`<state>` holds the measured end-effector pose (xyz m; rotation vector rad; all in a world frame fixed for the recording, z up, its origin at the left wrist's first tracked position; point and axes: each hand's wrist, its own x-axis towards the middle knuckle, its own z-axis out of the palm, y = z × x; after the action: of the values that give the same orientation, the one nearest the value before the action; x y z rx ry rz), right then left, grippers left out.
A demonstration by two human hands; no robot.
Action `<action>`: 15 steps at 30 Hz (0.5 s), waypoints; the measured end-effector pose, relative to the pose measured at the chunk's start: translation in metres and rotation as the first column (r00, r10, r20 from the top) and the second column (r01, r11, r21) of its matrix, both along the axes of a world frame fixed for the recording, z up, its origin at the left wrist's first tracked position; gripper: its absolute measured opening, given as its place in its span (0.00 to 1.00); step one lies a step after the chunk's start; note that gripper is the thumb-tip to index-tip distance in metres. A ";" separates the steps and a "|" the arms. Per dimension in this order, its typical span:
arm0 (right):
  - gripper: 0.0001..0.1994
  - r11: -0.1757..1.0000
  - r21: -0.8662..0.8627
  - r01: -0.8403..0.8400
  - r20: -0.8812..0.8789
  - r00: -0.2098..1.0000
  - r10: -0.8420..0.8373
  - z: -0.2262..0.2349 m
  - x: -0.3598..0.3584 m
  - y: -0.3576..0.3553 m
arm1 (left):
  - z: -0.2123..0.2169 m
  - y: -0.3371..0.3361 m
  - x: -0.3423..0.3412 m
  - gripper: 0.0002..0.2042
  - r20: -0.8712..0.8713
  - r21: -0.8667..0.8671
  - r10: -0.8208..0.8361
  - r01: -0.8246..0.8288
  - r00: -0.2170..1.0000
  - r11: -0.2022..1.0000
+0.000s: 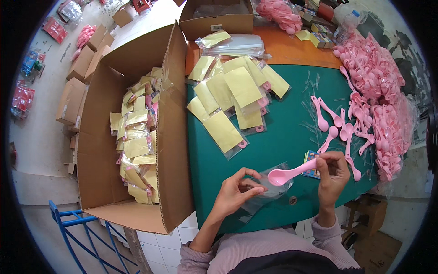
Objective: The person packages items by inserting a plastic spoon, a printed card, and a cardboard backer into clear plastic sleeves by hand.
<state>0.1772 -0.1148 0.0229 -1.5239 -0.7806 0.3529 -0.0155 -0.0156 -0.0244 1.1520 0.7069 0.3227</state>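
Note:
Between thumb and fingers, my right hand (334, 177) grips a pink plastic spoon (294, 172) by its handle, the bowl pointing left. My left hand (233, 192) pinches a clear plastic bag (270, 195) over the front of the green tabletop. The spoon's bowl is at the bag's upper part; whether it is inside, I cannot tell. Behind the spoon lie small printed cards (312, 156), partly hidden by it and my right hand. Several loose pink spoons (320, 116) are spread beyond that hand. Flat packets with yellow cards (222, 131) lie in an overlapping pile farther back.
At left, a tall open carton (174, 150) holds many similar yellow packets (137, 147). Bagged pink spoons (370, 73) are heaped along the right edge. Stacked clear bags (239, 45) and another open box (214, 23) sit at the back. A blue metal frame (75, 221) stands lower left.

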 end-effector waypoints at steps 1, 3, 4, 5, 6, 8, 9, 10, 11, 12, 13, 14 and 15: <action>0.06 1.000 0.000 0.000 0.001 1.000 0.000 0.000 -0.002 0.000 | -0.001 -0.001 0.000 0.12 0.011 0.004 -0.006 0.006 1.000 1.000; 0.06 0.998 -0.013 -0.055 0.009 0.998 0.055 -0.001 -0.004 0.001 | -0.001 -0.001 -0.001 0.12 0.023 0.009 -0.011 0.011 1.000 1.000; 0.06 0.998 -0.013 -0.055 0.010 0.998 0.055 -0.001 -0.005 0.001 | 0.000 0.000 -0.001 0.10 0.005 0.014 -0.017 0.017 1.000 1.000; 0.05 0.999 -0.014 -0.052 0.037 0.998 0.052 -0.001 -0.005 0.002 | 0.000 0.000 -0.001 0.09 -0.013 0.019 -0.024 0.024 1.000 1.000; 0.05 0.999 -0.015 -0.049 0.063 0.997 0.050 -0.001 -0.006 0.002 | 0.000 0.000 -0.001 0.09 -0.013 0.019 -0.024 0.024 1.000 1.000; 0.05 0.999 0.009 -0.032 0.077 0.997 0.031 -0.002 -0.006 0.001 | 0.000 0.000 -0.002 0.07 -0.061 0.023 -0.074 0.076 0.995 0.997; 0.05 0.999 0.033 -0.015 0.090 0.996 0.012 -0.002 -0.006 0.000 | 0.000 0.000 -0.003 0.07 -0.062 0.023 -0.074 0.076 0.995 0.997; 0.05 0.999 0.033 -0.015 0.089 0.996 0.012 -0.003 -0.006 0.000 | 0.000 0.001 -0.003 0.07 -0.046 -0.020 -0.074 0.073 0.996 0.997; 0.05 0.999 0.031 -0.014 0.105 0.994 0.011 -0.003 -0.006 -0.001 | 0.000 0.001 -0.004 0.07 -0.031 -0.062 -0.074 0.072 0.997 0.995; 0.05 1.000 0.028 -0.013 0.120 0.993 0.010 -0.004 -0.006 -0.001 | 0.001 0.001 -0.003 0.07 -0.031 -0.063 -0.074 0.072 0.997 0.995; 0.05 1.000 0.028 -0.013 0.120 0.993 0.009 -0.004 -0.006 -0.001 | 0.004 0.001 -0.001 0.07 -0.042 -0.051 -0.070 0.067 0.997 0.996; 0.05 0.999 0.050 -0.002 0.111 0.994 -0.003 -0.003 -0.006 -0.001 | 0.007 0.001 0.000 0.08 -0.053 -0.040 -0.065 0.063 0.996 0.997; 0.05 0.997 0.072 0.008 0.101 0.995 -0.016 -0.003 -0.006 -0.001 | 0.007 0.001 0.000 0.08 -0.053 -0.040 -0.066 0.064 0.996 0.997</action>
<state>0.1713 -0.1159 0.0196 -1.4880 -0.8551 0.2373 -0.0151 -0.0142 -0.0170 1.1481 0.7189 0.2230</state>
